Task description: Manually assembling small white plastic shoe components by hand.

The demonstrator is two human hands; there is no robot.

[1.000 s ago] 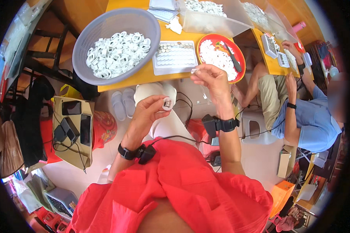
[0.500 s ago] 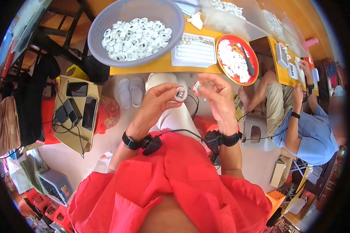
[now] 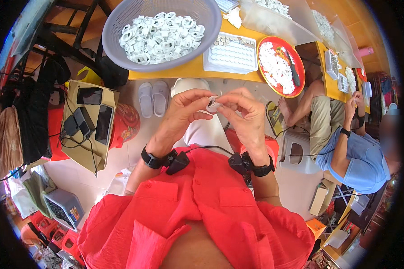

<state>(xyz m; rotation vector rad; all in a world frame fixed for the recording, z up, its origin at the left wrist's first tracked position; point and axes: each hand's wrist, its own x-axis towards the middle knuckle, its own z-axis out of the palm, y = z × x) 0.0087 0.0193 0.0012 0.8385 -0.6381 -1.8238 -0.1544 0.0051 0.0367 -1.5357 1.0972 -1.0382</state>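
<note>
Over my lap, my left hand (image 3: 184,112) pinches a small round white plastic part (image 3: 212,106) with something dark at its middle. My right hand (image 3: 244,112) has its thumb and fingers closed at the same part, from the right. The small white piece it carried is mostly hidden by the fingertips. Beyond my hands, on the yellow table (image 3: 166,72), stands a grey basket (image 3: 116,45) heaped with white plastic parts (image 3: 161,38). To its right lies a white tray (image 3: 231,67) with rows of round pockets, the far ones holding silvery round pieces.
A red round tray (image 3: 301,74) holds small white pieces and a black-handled tool (image 3: 294,74). On the right a co-worker in a blue shirt (image 3: 359,157) sits at another table. Cardboard with phones (image 3: 104,123) lies on the left. Cables run from my wrist straps.
My right hand has moved left, bringing its white piece against the round part in my left hand. The co-worker's hands have come together.
</note>
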